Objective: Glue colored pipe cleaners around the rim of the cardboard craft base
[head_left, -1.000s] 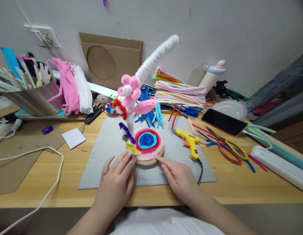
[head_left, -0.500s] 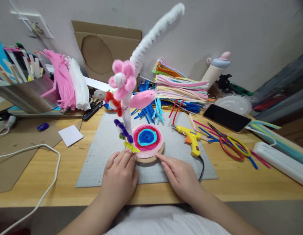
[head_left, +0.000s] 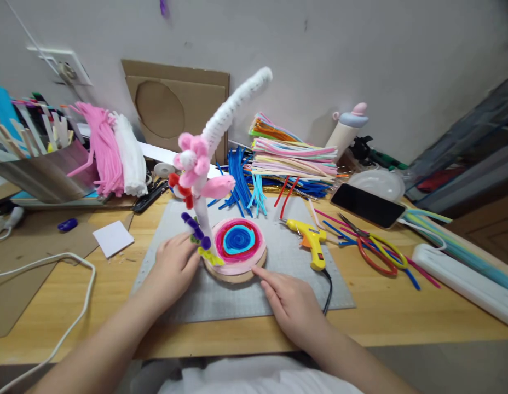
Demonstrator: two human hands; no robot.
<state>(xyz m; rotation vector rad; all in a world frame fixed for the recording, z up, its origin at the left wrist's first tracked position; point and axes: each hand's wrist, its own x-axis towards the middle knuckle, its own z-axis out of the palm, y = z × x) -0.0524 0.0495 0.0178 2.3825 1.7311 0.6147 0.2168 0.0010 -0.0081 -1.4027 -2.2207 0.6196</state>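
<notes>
A round wooden base (head_left: pixel 260 264) lies on the grey cutting mat, its top covered in rings of pink, red, light blue and dark blue pipe cleaner. From its left side rises a white fuzzy stem (head_left: pixel 202 213) that bends up to the right. The stem carries a pink flower (head_left: pixel 192 158), a pink leaf (head_left: pixel 217 187), a red flower (head_left: pixel 184 189), a purple piece (head_left: pixel 196 230) and a yellow piece (head_left: pixel 209 256). My left hand (head_left: pixel 174 268) is beside the base's left edge, fingers extended, tips partly hidden behind the ornaments. My right hand (head_left: pixel 293 298) touches the front right rim with its outstretched index finger.
Right of the base lies a yellow glue gun (head_left: pixel 313 241), with scissors (head_left: pixel 375 249) and a phone (head_left: pixel 367 204) beyond. Pipe-cleaner bundles (head_left: pixel 295 158) are heaped at the back. A white cable (head_left: pixel 90 284) crosses the left side, near a white paper square (head_left: pixel 113 239).
My left hand has moved left, from the front of the stem's foot to the base's left side. My right index finger stays at the rim. The camera view has shifted.
</notes>
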